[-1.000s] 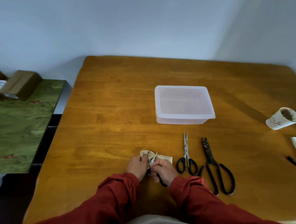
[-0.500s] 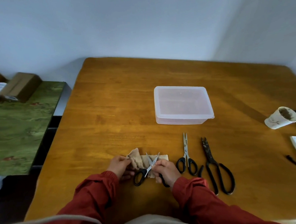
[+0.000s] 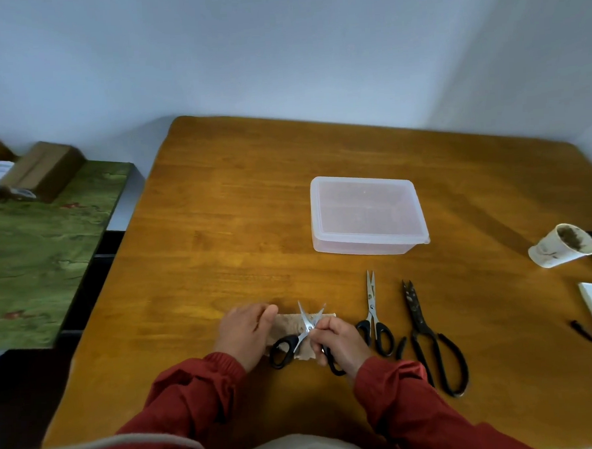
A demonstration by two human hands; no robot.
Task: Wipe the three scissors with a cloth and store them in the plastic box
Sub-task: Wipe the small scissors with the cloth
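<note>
Wooden tabletop [image 3: 219,228] before a pale wall [image 3: 278,53]. Fingers [image 3: 322,326] of the right hand [image 3: 342,343] are curled round one black loop of the small steel-bladed scissors [image 3: 308,323], whose blades are spread in an X above the beige rectangular cloth [image 3: 288,324]. The left hand [image 3: 247,333] is laid on the cloth's left edge, fingers loosely extended, nothing gripped. A second ago the cloth was bunched round the blades by both hands; it has since been let down flat and the blades opened, so the inner faces are judged next to be wiped. Just to the right, the slim black-handled scissors [image 3: 373,318] and the large dark rusted shears [image 3: 427,337] lie untouched. Beyond them, the translucent lidded plastic box [image 3: 366,213] is closed, with nothing yet stored.
</note>
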